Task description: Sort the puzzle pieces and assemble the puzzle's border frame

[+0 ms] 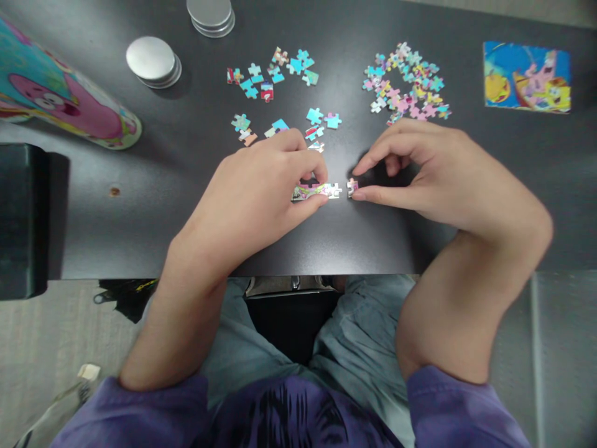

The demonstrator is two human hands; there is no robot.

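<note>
1. One single puzzle piece lies at the tips of the right fingers, its near side facing the strip on the left and a narrow gap keeping the two apart.
2. Those fingers, on the right hand, are nearly closed: thumb and index tip stand slightly parted, with the piece pinched at their ends.
3. Just left of that piece, a joined strip sticks out past the left fingers, several pieces long and flat on the tabletop.
4. On the left hand, the thumb presses the strip's lower edge and the curled index finger its upper edge, only a small space between them; part of the strip is hidden.
5. Beyond the left fingers, loose pieces lie scattered, some close to the knuckles, others farther off.
6. Past the right fingers sits a dense ring-like heap of pieces; well to its right is a picture card.
7. Far left of both sets of fingers stand silver discs, a printed canister and a black box.
</note>
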